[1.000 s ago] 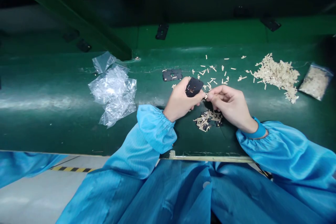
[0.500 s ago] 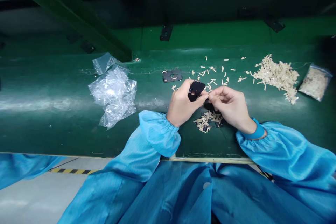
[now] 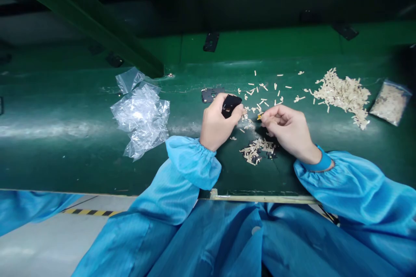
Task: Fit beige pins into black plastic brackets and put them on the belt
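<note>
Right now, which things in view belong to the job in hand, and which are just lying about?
In hand: left hand holding a black perforated plate; right hand pinching a small tan strip.

Lying about: second black plate; heap of tan strips; plastic bag of strips; crumpled clear plastic bags.

- No words, numbers or brands could be read anywhere.
- The black plate (image 3: 231, 106) showed no legible marking.
- The small bag of pale strips (image 3: 390, 103) carried no readable label.
- The only sign was a yellow-and-black hazard stripe (image 3: 89, 212), without lettering, on the floor (image 3: 39, 233).
</note>
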A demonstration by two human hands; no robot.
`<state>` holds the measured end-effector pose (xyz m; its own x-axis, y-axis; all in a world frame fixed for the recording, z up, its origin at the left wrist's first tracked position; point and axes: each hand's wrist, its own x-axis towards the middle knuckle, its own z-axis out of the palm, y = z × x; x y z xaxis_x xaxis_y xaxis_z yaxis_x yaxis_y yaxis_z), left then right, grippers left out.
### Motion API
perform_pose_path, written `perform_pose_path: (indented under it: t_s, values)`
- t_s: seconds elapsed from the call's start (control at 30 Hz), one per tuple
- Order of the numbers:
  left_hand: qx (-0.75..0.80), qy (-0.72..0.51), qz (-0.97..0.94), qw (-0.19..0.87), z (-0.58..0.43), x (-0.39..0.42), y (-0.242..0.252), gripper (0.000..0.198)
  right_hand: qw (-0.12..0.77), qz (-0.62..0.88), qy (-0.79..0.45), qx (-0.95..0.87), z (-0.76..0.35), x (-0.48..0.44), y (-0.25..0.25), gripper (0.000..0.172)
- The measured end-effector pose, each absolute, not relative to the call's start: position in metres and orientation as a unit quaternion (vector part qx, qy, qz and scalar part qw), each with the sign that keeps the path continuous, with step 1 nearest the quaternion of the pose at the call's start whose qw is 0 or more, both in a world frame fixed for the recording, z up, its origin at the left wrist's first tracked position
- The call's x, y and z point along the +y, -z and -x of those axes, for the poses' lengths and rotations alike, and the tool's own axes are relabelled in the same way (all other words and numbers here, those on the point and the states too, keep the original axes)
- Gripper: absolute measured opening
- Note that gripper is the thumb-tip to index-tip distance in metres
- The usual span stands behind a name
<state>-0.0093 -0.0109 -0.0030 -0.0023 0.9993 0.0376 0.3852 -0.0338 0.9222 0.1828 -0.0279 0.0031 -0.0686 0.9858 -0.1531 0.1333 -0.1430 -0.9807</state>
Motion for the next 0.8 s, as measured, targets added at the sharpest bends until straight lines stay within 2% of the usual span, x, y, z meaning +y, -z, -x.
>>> perform_pose_path:
  t_s: [0.13, 0.2, 0.33, 0.5, 0.67, 0.8]
  values:
    - [0.559, -0.369, -0.647, 0.363, 0.0093, -0.0112, 0.0016, 0.017, 0.398, 0.542, -0.519, -0.527, -0.1828, -0.0289, -0.0007, 0.006]
    - [0.538, -0.373, -0.645, 0.395, 0.0072, -0.0124, 0.0005, 0.023, 0.396, 0.540, -0.513, -0.537, -0.1826, -0.0299, 0.0006, 0.005]
    - [0.529, -0.374, -0.599, 0.470, 0.0037, -0.0137, -0.0007, 0.018, 0.387, 0.540, -0.500, -0.556, -0.1828, -0.0311, 0.0030, 0.004]
    - [0.528, -0.373, -0.588, 0.486, 0.0030, -0.0134, -0.0003, 0.021, 0.362, 0.540, -0.469, -0.598, -0.1839, -0.0320, 0.0057, 0.007]
    - [0.540, -0.371, -0.581, 0.483, 0.0028, -0.0126, -0.0022, 0.017, 0.399, 0.541, -0.328, -0.664, -0.1846, -0.0349, 0.0031, 0.011]
    - [0.533, -0.372, -0.575, 0.497, 0.0015, -0.0132, -0.0043, 0.019, 0.380, 0.493, -0.246, -0.743, -0.1839, -0.0372, 0.0021, 0.007]
